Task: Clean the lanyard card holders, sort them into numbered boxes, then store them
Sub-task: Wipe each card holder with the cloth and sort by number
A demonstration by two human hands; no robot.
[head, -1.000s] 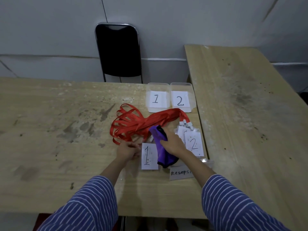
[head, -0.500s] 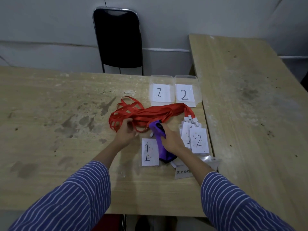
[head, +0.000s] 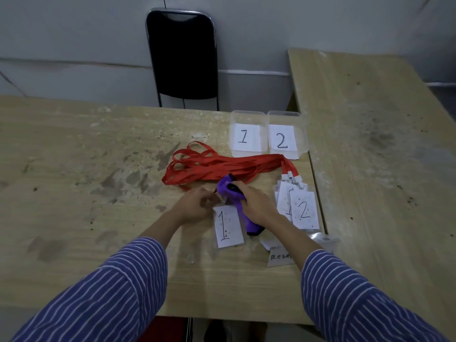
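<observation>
Card holders (head: pixel 303 210), two numbered boxes (head: pixel 247 138)

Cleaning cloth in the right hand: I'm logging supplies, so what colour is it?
Purple, with a dark edge; the cleaning cloth shows best in the head view, gripped by the right hand.

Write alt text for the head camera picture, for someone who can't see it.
At a wooden table, the right hand grips a purple cloth over a card holder marked 1 while the left hand pinches its top. Red lanyards trail toward clear boxes labelled 1 and 2.
</observation>
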